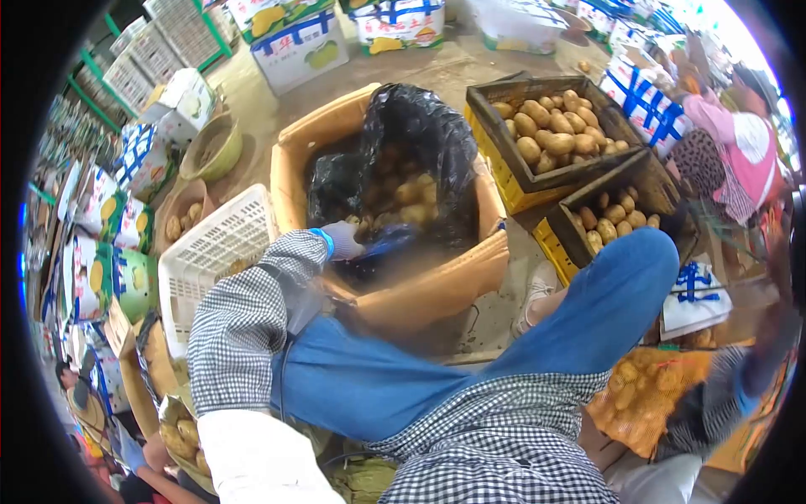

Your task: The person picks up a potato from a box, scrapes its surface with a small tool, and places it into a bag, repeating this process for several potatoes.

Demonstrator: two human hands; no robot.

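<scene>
My left hand (pixel 342 240), in a grey glove with a blue cuff, reaches over the near left side of a cardboard box (pixel 437 294). Its fingers are closed at the edge of the black plastic bag (pixel 420 134) that lines the box; what they hold is hidden. Potatoes (pixel 407 193) lie inside the bag. A blue and brown smear beside the hand is too blurred to name. My right hand (pixel 771 340) is out at the far right, smeared by motion, past a checked sleeve and blue cuff. Below that arm lies an orange mesh bag (pixel 646 395) of potatoes.
Two crates, one farther (pixel 537 181) and one nearer (pixel 672 181), hold potatoes on the right. A white plastic basket (pixel 214 227) stands at left, near a green tub (pixel 211 149). Printed cartons (pixel 298 55) line the back. Another person (pixel 743 143) sits at right.
</scene>
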